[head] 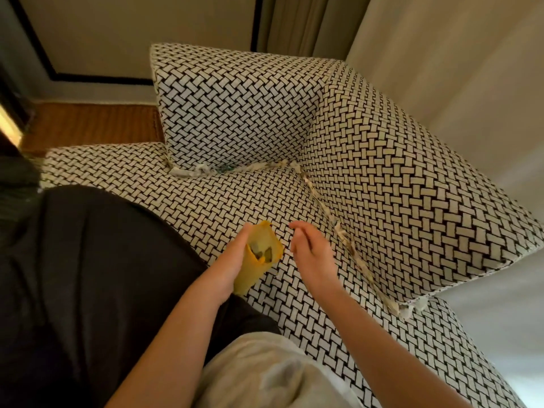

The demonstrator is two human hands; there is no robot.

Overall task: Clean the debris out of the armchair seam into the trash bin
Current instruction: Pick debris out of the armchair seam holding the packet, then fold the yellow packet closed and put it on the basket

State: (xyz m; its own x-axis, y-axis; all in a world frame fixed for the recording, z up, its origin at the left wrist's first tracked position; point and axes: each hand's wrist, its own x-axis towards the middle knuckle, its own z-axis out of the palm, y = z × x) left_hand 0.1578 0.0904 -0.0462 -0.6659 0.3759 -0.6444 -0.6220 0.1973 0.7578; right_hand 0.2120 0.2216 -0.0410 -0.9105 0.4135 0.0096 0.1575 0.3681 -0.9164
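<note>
The armchair seat (235,198) has a black-and-white woven pattern. Pale scraps of debris (344,231) lie along the seam beside the right arm cushion, and more debris (200,171) sits in the seam under the back cushion. My left hand (232,260) grips a small yellow bin (259,254), tilted, with a few scraps inside. My right hand (309,248) hovers just right of the bin's mouth, fingers loosely together and pointing up-left; whether they pinch a scrap I cannot tell.
The back cushion (232,107) and right arm cushion (397,172) close in the seat. A dark cloth (88,275) covers the seat's left part. Light trousers (265,375) show at the bottom. Wooden floor (88,125) lies at the left.
</note>
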